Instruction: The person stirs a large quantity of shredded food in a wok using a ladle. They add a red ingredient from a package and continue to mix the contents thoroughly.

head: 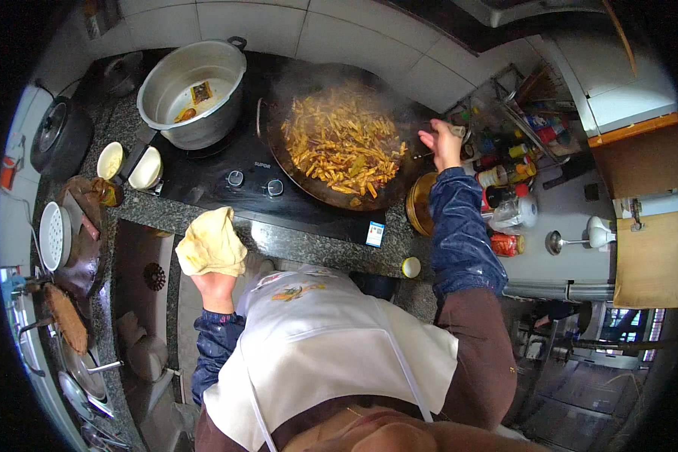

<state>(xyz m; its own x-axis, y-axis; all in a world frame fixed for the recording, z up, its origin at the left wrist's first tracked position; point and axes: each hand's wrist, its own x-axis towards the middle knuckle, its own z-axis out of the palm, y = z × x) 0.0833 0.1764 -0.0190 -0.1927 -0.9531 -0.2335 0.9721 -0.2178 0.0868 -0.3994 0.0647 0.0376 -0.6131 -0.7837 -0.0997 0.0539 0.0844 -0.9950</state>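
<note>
My left hand (217, 288) holds a folded yellow cloth (212, 240) in front of the cooktop's edge. A large dark wok (316, 189) stands on the black cooktop (203, 183), full of steaming brown-yellow food strips (344, 147). At the wok's right side, my right hand (445, 144) is around a thin handle with a wooden end (457, 131). The fingers partly hide this handle, and I cannot tell whether it belongs to the wok or to a utensil. A metal loop handle (259, 117) sits on the wok's left rim.
Left of the wok stands a deep aluminium pot (220, 127) with a dark handle. Two small white bowls (146, 169) are beside it. A cleaver (82, 217) and a white strainer (55, 236) lie further left. Jars and bottles (505, 206) crowd the right, near a round brown container (421, 203).
</note>
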